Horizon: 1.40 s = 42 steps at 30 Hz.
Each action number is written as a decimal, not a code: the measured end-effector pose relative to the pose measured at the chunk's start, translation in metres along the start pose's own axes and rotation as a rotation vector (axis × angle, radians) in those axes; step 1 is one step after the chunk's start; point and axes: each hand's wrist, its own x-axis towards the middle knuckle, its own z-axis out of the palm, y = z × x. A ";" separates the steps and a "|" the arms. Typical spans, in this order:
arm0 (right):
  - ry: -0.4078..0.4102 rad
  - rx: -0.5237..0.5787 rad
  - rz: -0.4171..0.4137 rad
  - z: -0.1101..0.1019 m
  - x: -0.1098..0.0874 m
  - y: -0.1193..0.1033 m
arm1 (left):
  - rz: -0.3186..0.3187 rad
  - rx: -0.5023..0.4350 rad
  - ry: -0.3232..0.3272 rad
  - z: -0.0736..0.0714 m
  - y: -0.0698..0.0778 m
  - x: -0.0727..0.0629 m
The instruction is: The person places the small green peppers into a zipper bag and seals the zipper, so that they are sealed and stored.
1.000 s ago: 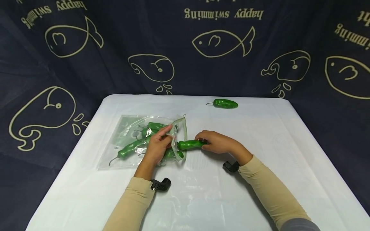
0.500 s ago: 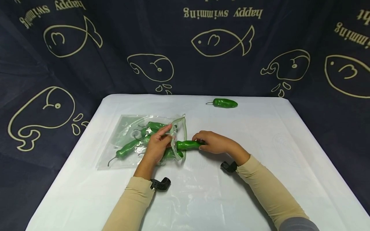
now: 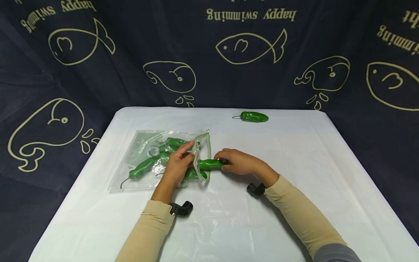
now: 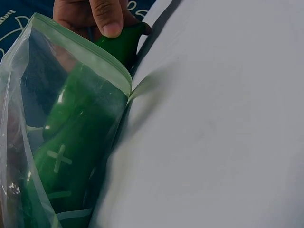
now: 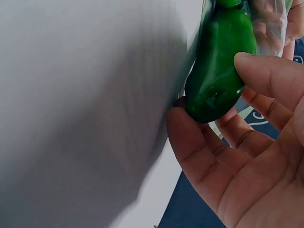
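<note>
My right hand (image 3: 240, 161) pinches the blunt end of a glossy green chili pepper (image 3: 209, 165) between thumb and fingers. The pepper's other end is inside the mouth of a clear zip bag (image 3: 129, 182), which lies flat on the table. My left hand (image 3: 178, 167) holds the bag's mouth edge and lifts its upper layer, index finger extended along the rim. Several more green peppers lie inside; a long one (image 3: 144, 168) points toward the bag's bottom left. In the right wrist view, the thumb (image 5: 270, 76) presses on the held pepper (image 5: 221, 66). My left fingertips are partly hidden by plastic.
Another green pepper (image 3: 254, 116) lies alone near the table's back edge. The table has a white cover (image 3: 288, 142), and a dark curtain (image 3: 209, 83) with fish and whale outlines hangs behind it. Black wrist cameras are strapped to both wrists.
My right hand has moved left, sliding the pepper further into the bag's mouth. The long pepper inside has shifted slightly left. My left hand has stayed at the rim.
</note>
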 end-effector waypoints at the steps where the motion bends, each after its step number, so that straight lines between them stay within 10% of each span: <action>1: 0.001 0.000 0.000 0.000 0.000 -0.001 | 0.001 0.001 0.001 0.000 0.000 0.000; 42: 0.009 0.008 -0.001 0.011 0.018 -0.009 | 0.007 -0.049 -0.016 -0.001 -0.001 -0.001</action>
